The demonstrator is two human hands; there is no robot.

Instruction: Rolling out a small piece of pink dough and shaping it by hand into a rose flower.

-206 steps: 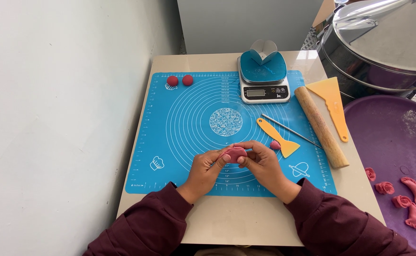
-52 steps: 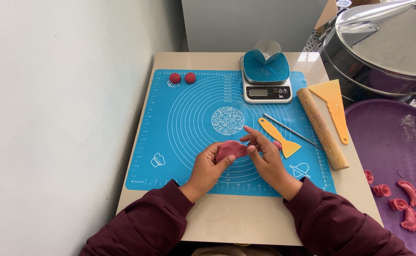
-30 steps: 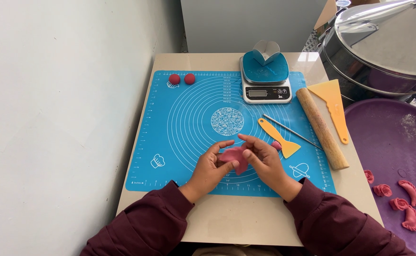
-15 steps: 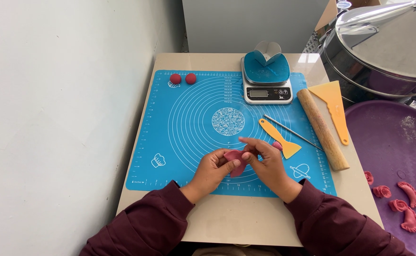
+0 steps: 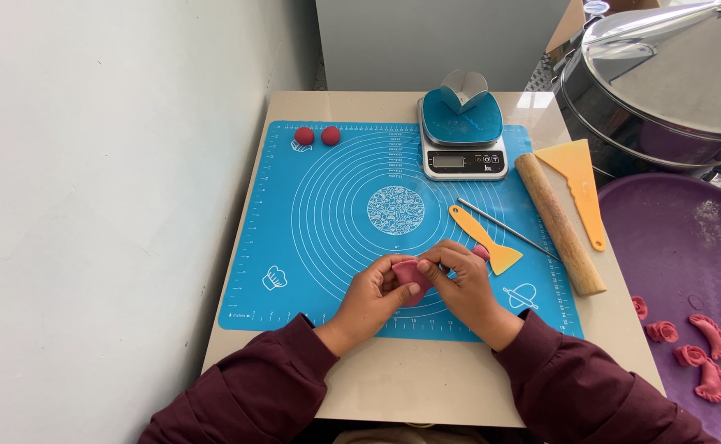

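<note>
Head: both hands (image 5: 426, 288) pinch dough (image 5: 410, 278) mid-mat (image 5: 327, 214).

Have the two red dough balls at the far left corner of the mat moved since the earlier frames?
No. The two red dough balls sit side by side at the blue mat's far left corner, left of the scale, as before.

Table: small beige table (image 5: 393, 386) set against the wall.
Mat: blue baking mat (image 5: 319, 222) covers most of it.
Rolling pin: wooden rolling pin (image 5: 559, 222) at the mat's right edge.
Scraper: yellow scraper (image 5: 578, 181) beside it.
</note>
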